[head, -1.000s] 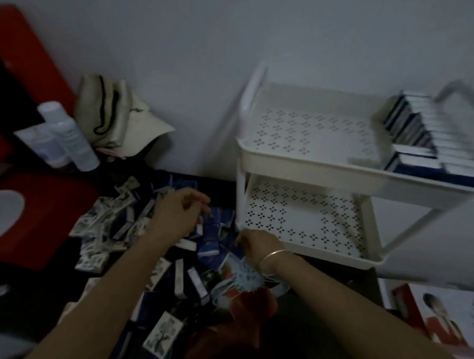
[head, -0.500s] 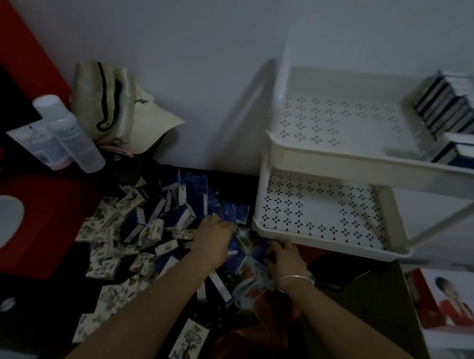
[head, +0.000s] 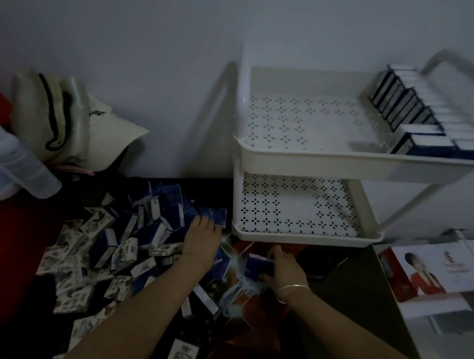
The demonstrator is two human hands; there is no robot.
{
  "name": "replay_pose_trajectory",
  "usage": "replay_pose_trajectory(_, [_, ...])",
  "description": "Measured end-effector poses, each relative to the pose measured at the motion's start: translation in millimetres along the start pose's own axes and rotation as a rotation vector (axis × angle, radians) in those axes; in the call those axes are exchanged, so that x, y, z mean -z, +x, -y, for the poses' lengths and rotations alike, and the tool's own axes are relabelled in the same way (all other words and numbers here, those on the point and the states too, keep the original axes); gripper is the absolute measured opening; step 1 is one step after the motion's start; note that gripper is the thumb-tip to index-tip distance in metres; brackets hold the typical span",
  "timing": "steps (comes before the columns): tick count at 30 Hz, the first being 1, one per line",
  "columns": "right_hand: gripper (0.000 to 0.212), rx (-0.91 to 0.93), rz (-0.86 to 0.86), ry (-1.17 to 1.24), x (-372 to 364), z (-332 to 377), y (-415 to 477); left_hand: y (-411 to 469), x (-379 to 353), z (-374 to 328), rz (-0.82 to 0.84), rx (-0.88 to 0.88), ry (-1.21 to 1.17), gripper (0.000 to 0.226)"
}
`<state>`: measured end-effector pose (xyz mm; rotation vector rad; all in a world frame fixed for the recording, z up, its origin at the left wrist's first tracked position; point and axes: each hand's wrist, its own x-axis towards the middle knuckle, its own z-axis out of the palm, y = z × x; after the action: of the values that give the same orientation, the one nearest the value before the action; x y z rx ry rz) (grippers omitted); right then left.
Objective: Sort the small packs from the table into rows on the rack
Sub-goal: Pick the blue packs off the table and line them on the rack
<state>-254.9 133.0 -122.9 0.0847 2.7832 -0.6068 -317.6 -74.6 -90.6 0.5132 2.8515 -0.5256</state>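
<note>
Just ahead of the right hand [head: 286, 268] stands the white rack [head: 306, 159], its lower shelf [head: 295, 212] nearest the knuckles and bare of packs. The right hand's fingers curl round the gripped pack [head: 258, 266], a dark blue one held low over the table with the thumb on its near side; a thin bracelet [head: 293, 287] circles that wrist. To its left, the left hand [head: 203, 243] lies palm down, fingers stretched forward and resting on the far blue pack [head: 216, 220], which sits close to the rack's lower corner. Whether those fingers pinch it is unclear in the dim light. Left of the left hand spreads the heap of packs [head: 115, 240], blue ones and pale printed ones mixed. Far beyond the right hand, on the top shelf [head: 295, 116], a row of packs [head: 416, 115] stands on edge along the right side. Beyond the heap lie a cap [head: 70, 119] and a bottle [head: 18, 168].
</note>
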Motion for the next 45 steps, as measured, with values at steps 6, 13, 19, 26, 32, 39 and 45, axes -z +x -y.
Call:
replay_pose_trajectory(6, [0.041, 0.111, -0.029, 0.006, 57, -1, -5, -8, 9, 0, -0.027, 0.099, -0.26, 0.056])
replay_pose_trajectory(13, [0.055, 0.32, -0.207, 0.165, 161, 34, -36, -25, 64, 24, -0.079, 0.281, -1.367, 0.037])
replay_pose_trajectory(19, [0.046, 0.529, -0.476, 0.191, 260, 63, -79, -61, 131, 29, -0.195, 0.165, -1.787, 0.009])
replay_pose_trajectory(26, [0.035, 0.588, -0.755, 0.256, 360, 53, -66, -79, 199, 7, -0.099, -0.086, -2.298, 0.031])
replay_pose_trajectory(32, [0.032, 0.413, -0.752, 0.086, 395, 19, -10, -46, 267, -11, 0.014, -0.176, -2.454, 0.033])
replay_pose_trajectory(39, [0.03, 0.308, -0.34, -0.313, 391, -18, 17, 1, 305, -34, 0.024, -0.206, -2.449, 0.037])
replay_pose_trajectory(45, [0.019, 0.25, -0.119, -0.253, 399, -34, 19, 57, 322, -60, -0.149, 0.008, -1.99, 0.062])
